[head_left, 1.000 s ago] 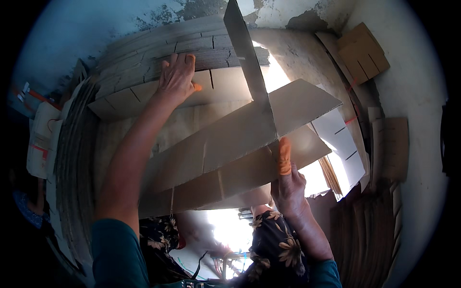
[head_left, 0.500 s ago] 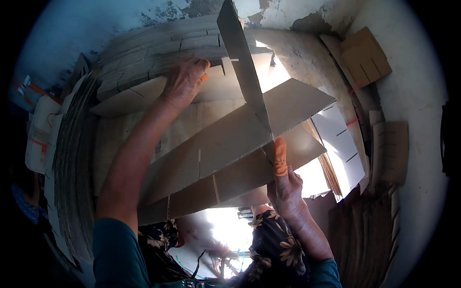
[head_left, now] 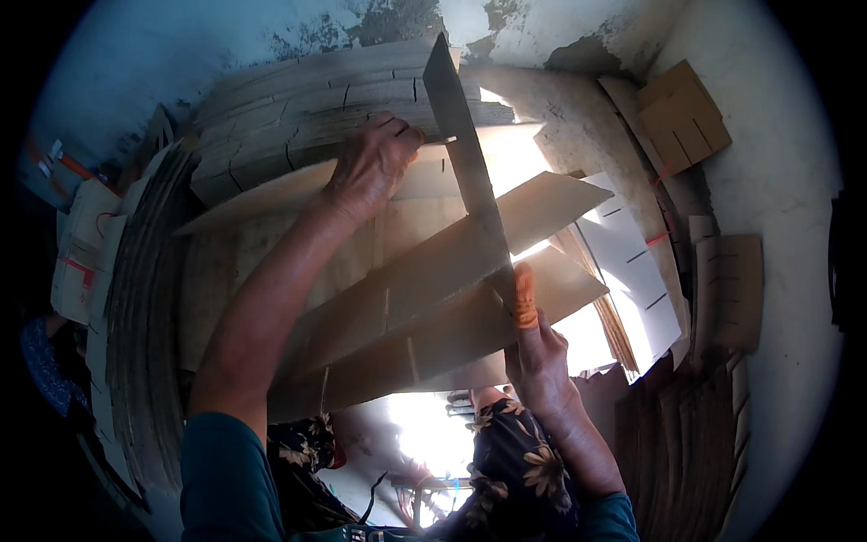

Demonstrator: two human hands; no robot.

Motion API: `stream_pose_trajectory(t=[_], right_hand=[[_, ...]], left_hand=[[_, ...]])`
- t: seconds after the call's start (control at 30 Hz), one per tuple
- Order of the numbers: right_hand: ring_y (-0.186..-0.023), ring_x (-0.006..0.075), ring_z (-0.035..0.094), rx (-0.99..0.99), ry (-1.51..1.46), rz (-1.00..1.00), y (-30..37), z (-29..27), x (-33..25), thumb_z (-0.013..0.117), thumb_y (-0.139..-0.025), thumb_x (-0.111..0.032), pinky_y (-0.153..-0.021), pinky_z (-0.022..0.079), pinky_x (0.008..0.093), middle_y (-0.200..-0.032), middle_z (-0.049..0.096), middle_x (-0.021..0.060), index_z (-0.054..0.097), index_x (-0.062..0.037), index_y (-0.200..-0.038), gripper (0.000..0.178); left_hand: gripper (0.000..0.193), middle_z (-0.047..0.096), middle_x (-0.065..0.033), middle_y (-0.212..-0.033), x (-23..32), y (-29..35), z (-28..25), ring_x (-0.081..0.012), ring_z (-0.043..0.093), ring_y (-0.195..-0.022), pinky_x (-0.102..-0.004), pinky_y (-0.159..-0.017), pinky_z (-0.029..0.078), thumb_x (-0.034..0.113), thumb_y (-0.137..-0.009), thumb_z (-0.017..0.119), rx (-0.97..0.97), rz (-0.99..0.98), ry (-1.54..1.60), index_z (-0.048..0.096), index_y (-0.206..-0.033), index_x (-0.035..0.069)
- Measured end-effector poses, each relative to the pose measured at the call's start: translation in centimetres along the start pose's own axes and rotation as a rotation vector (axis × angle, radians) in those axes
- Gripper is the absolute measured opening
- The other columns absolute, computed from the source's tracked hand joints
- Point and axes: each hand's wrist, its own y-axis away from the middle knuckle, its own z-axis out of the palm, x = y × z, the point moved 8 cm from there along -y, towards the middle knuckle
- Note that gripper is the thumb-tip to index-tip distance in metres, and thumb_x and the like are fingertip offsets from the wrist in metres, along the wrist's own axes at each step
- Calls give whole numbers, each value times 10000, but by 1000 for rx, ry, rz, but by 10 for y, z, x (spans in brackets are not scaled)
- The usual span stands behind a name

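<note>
My right hand (head_left: 542, 361), with an orange cover on its thumb, grips the near end of a narrow cardboard crosspiece (head_left: 461, 135). Two long slotted cardboard strips, a farther one (head_left: 420, 266) and a nearer one (head_left: 452, 343), run across this crosspiece, joined to it as a partition. Beyond them, my left hand (head_left: 377, 167) is closed on the upper edge of another long cardboard strip (head_left: 280, 194). That strip reaches the crosspiece near its far end; whether their slots have engaged I cannot make out. The left fingertips are partly hidden.
Stacked slotted cardboard (head_left: 312, 99) lies along the far wall. More sheets stand in a stack (head_left: 149, 298) on the left and in a pile (head_left: 668, 452) at lower right. White-faced pieces (head_left: 628, 262) lie right of the partition. Folded cardboard (head_left: 682, 117) leans on the right wall.
My left hand has moved right and slightly nearer, bringing its strip to the crosspiece. The partition has tilted a little, its far tip lower in view; my right hand keeps its grip.
</note>
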Motion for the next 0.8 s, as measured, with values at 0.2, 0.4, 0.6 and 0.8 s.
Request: stream_pose_trajectory(t=[0.2,0.4,0.6,0.8], right_hand=[[-891,392,631,14,22,12,8,-7,3,500,-762,104,-784,535,415,-1160,542,259,86,-218,-1552,948],[-872,393,627,-36,-41,48,10,-31,-22,493,-787,92,-787,531,414,-1112,548,251,130,-218,-1549,899],[-844,409,623,-18,13,52,15,-43,-32,477,-799,79,-776,523,443,-1062,561,243,141,-189,-1547,863],[-809,406,640,-147,142,140,29,-60,-41,478,-791,78,-738,522,483,-1047,563,251,147,-165,-1541,855]], left_hand=[[100,599,-105,-763,25,-10,-19,-287,582,-778,-398,-667,491,-19,-696,648,-6,5,52,602,-775,22],[148,601,-111,-749,44,-17,-43,-298,582,-753,-396,-646,475,-46,-673,703,58,12,29,600,-765,7],[152,593,-123,-742,57,-17,-56,-311,578,-736,-409,-631,469,-64,-665,688,71,7,97,599,-773,-3],[141,605,-155,-798,75,-11,-75,-346,588,-776,-435,-656,473,-36,-704,697,-8,-115,227,612,-817,-22]])
